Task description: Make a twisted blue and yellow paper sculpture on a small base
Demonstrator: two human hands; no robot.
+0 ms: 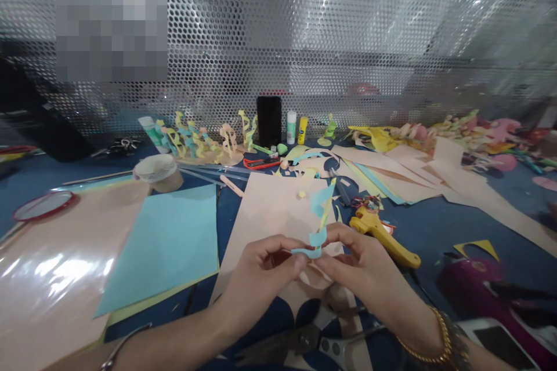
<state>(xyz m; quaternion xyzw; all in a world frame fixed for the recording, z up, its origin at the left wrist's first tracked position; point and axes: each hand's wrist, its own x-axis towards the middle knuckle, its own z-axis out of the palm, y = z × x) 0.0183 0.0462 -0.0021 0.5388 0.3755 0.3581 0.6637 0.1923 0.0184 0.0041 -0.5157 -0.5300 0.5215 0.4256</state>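
A light-blue paper strip curls in a spiral around a thin yellow paper strip that stands nearly upright. My left hand pinches the lower end of the blue strip between thumb and fingers. Opposite it, my right hand is closed on the same paper spiral near its base, thumb and fingertips pressed together. Under both hands lies a pale pink paper sheet. Large scissors rest just below the hands, close to the table's near edge. A curved pink paper piece shows beneath my fingertips, partly hidden.
Blue paper sheets lie left, beside a white-topped tub. Finished-looking paper curls stand behind, near a black phone and glue sticks. A yellow-handled tool, a purple object and paper scraps occupy the right.
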